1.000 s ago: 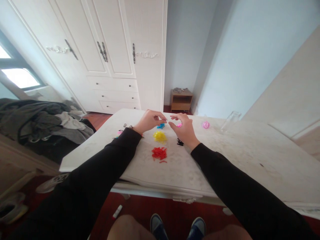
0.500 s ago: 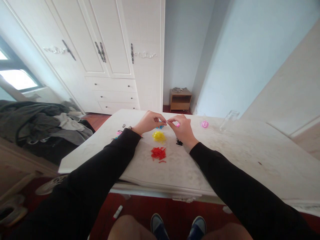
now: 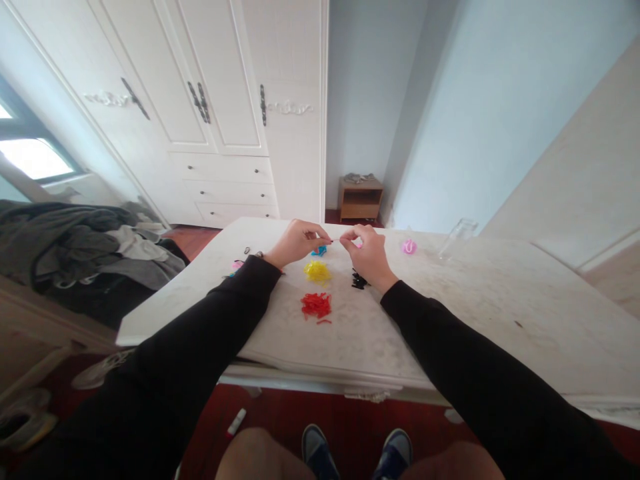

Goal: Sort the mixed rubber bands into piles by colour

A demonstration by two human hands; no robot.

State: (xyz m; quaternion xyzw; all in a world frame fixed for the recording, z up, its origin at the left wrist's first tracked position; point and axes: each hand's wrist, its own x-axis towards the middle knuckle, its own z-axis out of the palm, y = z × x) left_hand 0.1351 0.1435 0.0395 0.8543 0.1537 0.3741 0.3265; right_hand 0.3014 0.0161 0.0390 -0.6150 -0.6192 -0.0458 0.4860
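Note:
My left hand (image 3: 299, 243) and my right hand (image 3: 367, 252) are raised over the far part of the white table (image 3: 280, 333). Each pinches with thumb and fingertips. A thin pale strand (image 3: 336, 240) is stretched across the small gap between them; its kind is too small to make out. A tiny dark bit shows at the left fingertips. Below the hands lie a blue pile (image 3: 319, 251), a yellow pile (image 3: 317, 271) and a red pile (image 3: 316, 305) of small strips. Black pieces (image 3: 359, 280) rest beneath my right wrist, and a pink bit is partly hidden by that hand.
A clear glass (image 3: 459, 238) stands at the back right, left of it a pink pile (image 3: 409, 247). Small pink and dark items (image 3: 237, 265) lie by my left wrist. Clothes (image 3: 100, 247) are heaped left of the table. A white wardrobe (image 3: 220, 133) stands behind.
My hands have drawn slightly apart, the right one moving right, and the thin strand now spans the gap. More of the blue pile and black pieces shows.

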